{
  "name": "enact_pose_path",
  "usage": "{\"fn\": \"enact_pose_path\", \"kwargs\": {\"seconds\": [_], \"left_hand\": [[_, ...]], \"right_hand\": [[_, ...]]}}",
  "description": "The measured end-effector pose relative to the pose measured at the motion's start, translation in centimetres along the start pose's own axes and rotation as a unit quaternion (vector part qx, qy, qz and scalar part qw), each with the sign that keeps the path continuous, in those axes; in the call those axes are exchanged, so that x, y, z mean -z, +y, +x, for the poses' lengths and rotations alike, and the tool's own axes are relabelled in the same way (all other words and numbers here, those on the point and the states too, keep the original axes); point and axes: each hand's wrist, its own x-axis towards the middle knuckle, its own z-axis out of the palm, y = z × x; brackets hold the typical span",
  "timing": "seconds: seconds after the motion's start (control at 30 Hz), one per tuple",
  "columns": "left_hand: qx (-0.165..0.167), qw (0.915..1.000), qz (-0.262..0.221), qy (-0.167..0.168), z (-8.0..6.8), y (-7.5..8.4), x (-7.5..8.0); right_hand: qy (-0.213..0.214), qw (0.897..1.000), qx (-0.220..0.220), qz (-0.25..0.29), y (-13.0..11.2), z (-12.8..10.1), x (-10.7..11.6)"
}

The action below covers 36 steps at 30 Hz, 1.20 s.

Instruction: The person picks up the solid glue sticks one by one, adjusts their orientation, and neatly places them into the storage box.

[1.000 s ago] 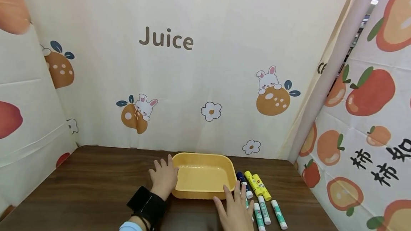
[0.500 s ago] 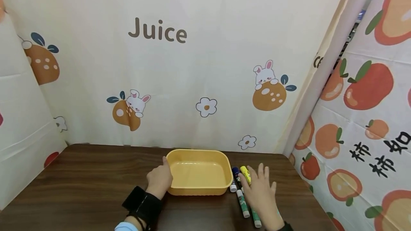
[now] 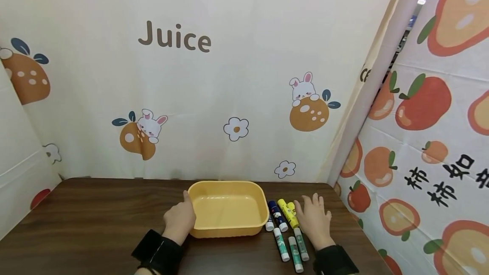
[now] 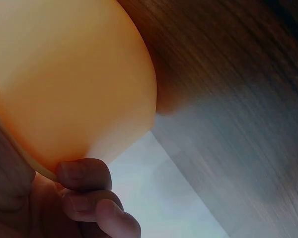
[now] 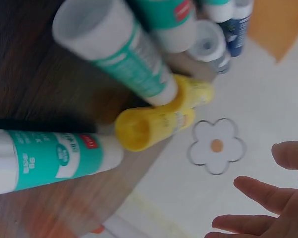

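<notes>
My left hand (image 3: 179, 220) grips the left rim of a yellow plastic basin (image 3: 225, 233), which stands on the table. In the left wrist view its fingers (image 4: 87, 176) curl against the basin's wall (image 4: 79, 74). On the right, my right hand (image 3: 315, 222) is spread beside a group of glue sticks, holding none. Two yellow glue sticks (image 3: 288, 213) lie nearest its fingers, one partly covered by the hand. Green-and-white glue sticks (image 3: 281, 244) lie toward the front, and a dark blue one (image 3: 277, 215) lies by the basin. The right wrist view shows another green-and-white glue stick (image 5: 54, 156).
The dark wooden table (image 3: 95, 224) extends left of the basin. A printed cloth (image 3: 183, 96) hangs behind the table's far edge, and another fruit-patterned cloth (image 3: 412, 160) hangs along the right side.
My left hand has gone from spread fingers at the basin's edge to gripping its rim. The right hand has moved rightward across the glue sticks to their far side. The head view has shifted.
</notes>
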Motion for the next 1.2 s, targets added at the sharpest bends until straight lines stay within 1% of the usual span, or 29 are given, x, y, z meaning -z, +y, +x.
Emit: {"fn": "enact_pose_path", "kwargs": {"seconds": [0.13, 0.27, 0.43, 0.57, 0.67, 0.87, 0.97, 1.03, 1.2], "left_hand": [[-0.001, 1.0, -0.006, -0.003, 0.0, -0.1, 0.0], [-0.004, 0.9999, -0.01, 0.006, -0.1, -0.1, 0.0], [-0.002, 0.9999, -0.007, 0.013, -0.3, 0.0, 0.2], [-0.001, 0.9999, -0.008, 0.013, -0.3, 0.1, 0.2], [0.001, 0.9999, -0.005, 0.013, -0.2, 0.0, 0.1], [0.002, 0.9999, -0.001, 0.015, -0.2, 0.1, -0.1], [0.001, 0.9999, -0.001, 0.013, -0.4, 0.2, -0.1], [0.0, 0.9999, 0.001, 0.012, -0.4, 0.3, 0.0], [0.001, 0.9999, 0.003, 0.013, -0.2, 0.2, 0.3]], "right_hand": [[-0.006, 1.0, -0.002, -0.015, 0.4, 0.9, -0.6], [-0.021, 0.999, -0.006, -0.034, 0.8, 1.6, -1.1], [-0.067, 0.997, -0.007, -0.037, 1.1, 2.4, -1.7], [-0.108, 0.993, -0.026, -0.033, 1.3, 2.8, -2.4], [-0.124, 0.991, -0.039, -0.031, 1.2, 3.1, -2.9], [-0.135, 0.989, -0.049, -0.031, 1.1, 3.5, -3.3], [-0.14, 0.989, -0.044, -0.03, 1.1, 3.6, -3.2], [-0.132, 0.99, -0.034, -0.027, 1.1, 3.6, -3.0], [-0.09, 0.996, -0.003, -0.02, 0.2, 3.7, -1.8]]}}
